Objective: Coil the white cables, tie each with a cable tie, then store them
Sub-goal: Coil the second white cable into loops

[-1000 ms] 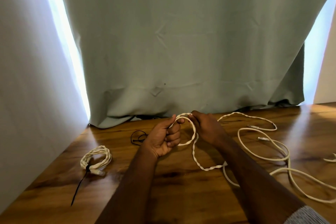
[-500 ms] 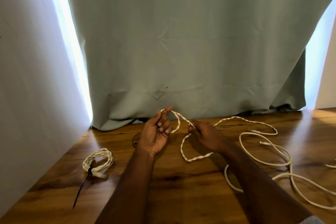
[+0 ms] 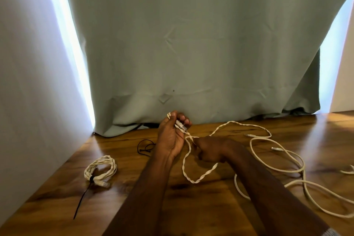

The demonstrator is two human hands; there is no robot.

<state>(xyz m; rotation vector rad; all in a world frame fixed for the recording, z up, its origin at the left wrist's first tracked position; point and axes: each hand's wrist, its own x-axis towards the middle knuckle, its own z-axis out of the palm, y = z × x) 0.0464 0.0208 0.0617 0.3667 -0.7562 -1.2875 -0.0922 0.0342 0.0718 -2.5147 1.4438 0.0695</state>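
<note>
Wooden table (image 3: 191, 214) nearest, loose white cables (image 3: 298, 166) sprawled at right. Finished coil (image 3: 100, 170) at left, cinched by a black cable tie (image 3: 84, 197). Right hand (image 3: 212, 149) pinching the twisted cable (image 3: 199, 177) mid-loop. Left hand (image 3: 172, 136) raised, gripping its plug end. Spare black tie (image 3: 145, 146) behind, green curtain (image 3: 191, 48) beyond.

Table (image 3: 191, 212): glossy, grained wood; curtain (image 3: 191, 44): matt cloth, creased; twisted cable (image 3: 199, 178): braided, matt; cable tie (image 3: 82, 199): smooth black plastic.
</note>
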